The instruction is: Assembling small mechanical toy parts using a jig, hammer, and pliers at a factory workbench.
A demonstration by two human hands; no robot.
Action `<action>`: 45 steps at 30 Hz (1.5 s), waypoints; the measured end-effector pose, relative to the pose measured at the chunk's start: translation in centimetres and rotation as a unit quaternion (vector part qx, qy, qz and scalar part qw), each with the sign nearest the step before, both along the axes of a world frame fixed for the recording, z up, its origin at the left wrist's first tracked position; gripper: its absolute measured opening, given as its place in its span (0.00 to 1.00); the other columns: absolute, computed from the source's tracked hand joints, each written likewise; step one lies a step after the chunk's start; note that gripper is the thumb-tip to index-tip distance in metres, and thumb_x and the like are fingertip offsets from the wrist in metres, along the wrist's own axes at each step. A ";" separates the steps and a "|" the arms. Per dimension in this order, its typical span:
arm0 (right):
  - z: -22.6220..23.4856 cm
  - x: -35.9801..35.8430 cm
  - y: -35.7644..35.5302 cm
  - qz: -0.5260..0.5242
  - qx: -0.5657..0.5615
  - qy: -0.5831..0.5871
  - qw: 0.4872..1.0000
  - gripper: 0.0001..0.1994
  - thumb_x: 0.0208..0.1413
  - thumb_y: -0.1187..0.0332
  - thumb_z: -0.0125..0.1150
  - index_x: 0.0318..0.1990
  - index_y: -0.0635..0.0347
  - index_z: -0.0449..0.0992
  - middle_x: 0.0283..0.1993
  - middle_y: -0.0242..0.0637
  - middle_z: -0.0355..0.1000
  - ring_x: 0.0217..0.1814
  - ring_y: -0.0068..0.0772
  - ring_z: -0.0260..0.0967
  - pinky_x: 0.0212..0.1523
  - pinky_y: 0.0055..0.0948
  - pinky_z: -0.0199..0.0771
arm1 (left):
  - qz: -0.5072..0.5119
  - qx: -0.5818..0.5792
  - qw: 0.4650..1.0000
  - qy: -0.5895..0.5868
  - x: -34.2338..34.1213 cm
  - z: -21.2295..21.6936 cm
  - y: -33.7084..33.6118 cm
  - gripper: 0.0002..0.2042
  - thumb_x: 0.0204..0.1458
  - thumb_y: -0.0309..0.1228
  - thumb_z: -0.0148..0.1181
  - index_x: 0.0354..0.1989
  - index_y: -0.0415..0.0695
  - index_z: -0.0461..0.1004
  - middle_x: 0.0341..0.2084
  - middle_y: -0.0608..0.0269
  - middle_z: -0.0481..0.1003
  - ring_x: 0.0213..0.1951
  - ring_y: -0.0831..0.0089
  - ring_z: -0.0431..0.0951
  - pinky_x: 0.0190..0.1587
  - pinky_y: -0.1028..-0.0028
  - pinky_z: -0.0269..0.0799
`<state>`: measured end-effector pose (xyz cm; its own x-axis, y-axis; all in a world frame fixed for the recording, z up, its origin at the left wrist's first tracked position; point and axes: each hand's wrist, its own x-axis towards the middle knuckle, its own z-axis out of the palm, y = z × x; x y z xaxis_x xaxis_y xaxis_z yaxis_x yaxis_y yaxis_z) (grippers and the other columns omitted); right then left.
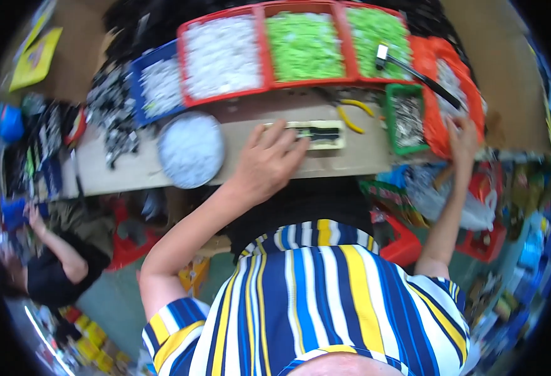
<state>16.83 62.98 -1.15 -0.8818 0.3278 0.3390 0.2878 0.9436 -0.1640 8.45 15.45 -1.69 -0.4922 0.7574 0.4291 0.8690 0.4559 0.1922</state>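
My left hand [268, 164] lies over the left end of a shallow cream block [325, 145] on the worktable, fingers bent onto it and holding it. A black strip [325, 134] lies in the block. A small green piece [304, 133] shows by my fingertips; I cannot make out whether they pinch it. Out to the right, my right hand [463, 141] is closed round the black handle end of a hammer [422, 78]. The hammer's metal head is raised over the rightmost tray of green pieces.
Behind stand red trays [263, 47] of white and green pieces and a blue tray [134, 91]. A round bowl [191, 150] of white pieces is left. Yellow-handled pliers [354, 116], a green tray [407, 147] and an orange bag [435, 53] are right. Another person [56, 263] sits far left.
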 end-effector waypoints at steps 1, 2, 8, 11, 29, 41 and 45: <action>-0.8 0.3 1.7 -0.016 -0.026 -0.021 0.999 0.14 0.56 0.61 0.65 0.34 0.66 0.78 0.34 0.47 0.75 0.38 0.44 0.74 0.41 0.39 0.72 | 0.006 0.019 1.000 -0.017 -0.2 0.2 -0.1 0.17 0.47 0.33 0.66 0.47 0.44 0.77 0.42 0.59 0.73 0.52 0.57 0.71 0.54 0.58 0.63; -0.1 -0.2 0.8 -0.016 -0.075 -0.030 0.997 0.14 0.56 0.61 0.65 0.36 0.66 0.79 0.35 0.46 0.76 0.37 0.40 0.74 0.41 0.35 0.72 | 0.014 0.037 0.999 -0.034 -0.4 0.7 -0.5 0.19 0.45 0.32 0.69 0.47 0.45 0.77 0.42 0.59 0.73 0.51 0.57 0.71 0.52 0.59 0.65; -2.6 -2.6 2.8 -0.027 -0.164 -0.025 0.986 0.12 0.55 0.66 0.67 0.40 0.68 0.80 0.33 0.35 0.76 0.33 0.25 0.69 0.37 0.27 0.70 | 0.165 0.129 0.978 -0.026 -3.8 2.4 -6.4 0.13 0.43 0.28 0.70 0.39 0.43 0.79 0.35 0.58 0.75 0.46 0.55 0.72 0.48 0.59 0.66; -3.6 -2.2 4.6 -0.004 -0.231 0.009 0.973 0.10 0.56 0.68 0.67 0.40 0.67 0.79 0.34 0.33 0.76 0.33 0.23 0.68 0.36 0.26 0.70 | 0.250 0.160 0.955 -0.024 -6.7 2.9 -10.4 0.10 0.44 0.28 0.70 0.36 0.42 0.82 0.31 0.58 0.76 0.43 0.57 0.73 0.47 0.61 0.67; 2.8 -2.3 -4.8 0.052 -0.276 0.165 0.946 0.08 0.58 0.70 0.66 0.39 0.65 0.76 0.35 0.26 0.71 0.37 0.16 0.66 0.41 0.20 0.68 | 0.391 0.255 0.871 -0.151 -12.8 2.9 -16.4 0.10 0.48 0.33 0.71 0.33 0.39 0.84 0.27 0.61 0.81 0.34 0.73 0.77 0.38 0.73 0.71; 4.4 -5.2 -14.0 0.157 -0.309 0.090 0.934 0.07 0.57 0.74 0.65 0.41 0.65 0.75 0.34 0.26 0.71 0.36 0.14 0.66 0.38 0.17 0.67 | 0.335 0.176 0.916 -0.131 -3.3 1.4 -15.9 0.04 0.43 0.25 0.72 0.29 0.43 0.84 0.26 0.64 0.77 0.38 0.69 0.71 0.44 0.70 0.66; 4.7 -5.0 -16.3 0.150 -0.393 0.071 0.904 0.06 0.59 0.75 0.63 0.42 0.64 0.74 0.33 0.25 0.70 0.35 0.13 0.67 0.36 0.17 0.68 | 0.338 0.269 0.886 -0.172 -2.8 4.2 -14.2 0.05 0.45 0.24 0.71 0.30 0.41 0.84 0.28 0.64 0.80 0.37 0.73 0.73 0.41 0.72 0.66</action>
